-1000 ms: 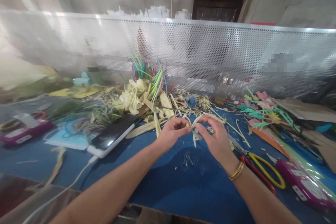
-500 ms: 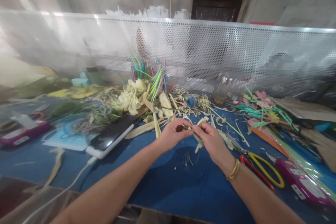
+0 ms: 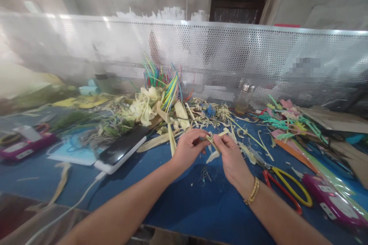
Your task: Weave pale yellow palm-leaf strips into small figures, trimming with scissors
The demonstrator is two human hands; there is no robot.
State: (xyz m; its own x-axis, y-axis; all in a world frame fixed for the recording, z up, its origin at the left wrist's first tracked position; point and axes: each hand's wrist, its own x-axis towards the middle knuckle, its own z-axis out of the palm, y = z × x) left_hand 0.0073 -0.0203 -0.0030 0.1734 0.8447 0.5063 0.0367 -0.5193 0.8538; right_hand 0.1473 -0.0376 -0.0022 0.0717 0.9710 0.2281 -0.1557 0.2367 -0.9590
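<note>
Just above the blue tabletop (image 3: 184, 199), my two hands meet over a pale green-yellow strip of dried husk (image 3: 213, 156). My left hand (image 3: 189, 147) pinches one part of it, fingers curled. My right hand (image 3: 230, 155), with a gold bracelet at the wrist, grips the other part between thumb and forefinger. Loose ends of the strip stick out above and below the fingers. Exactly how it is folded or knotted is too small to tell. Behind the hands lies a heap of dried husk pieces (image 3: 181, 116).
Scissors (image 3: 283, 183) with red and yellow handles lie right of my right hand, beside a purple power strip (image 3: 333, 201). On the left are a phone on a white power bank (image 3: 122, 147) and a blue sheet (image 3: 73, 149). A glass bottle (image 3: 244, 97) stands near the perforated metal screen (image 3: 224, 46).
My hands have shifted slightly and the fingers have re-gripped the husk strip. More of the strip now shows between and below them. Things on the table have stayed put.
</note>
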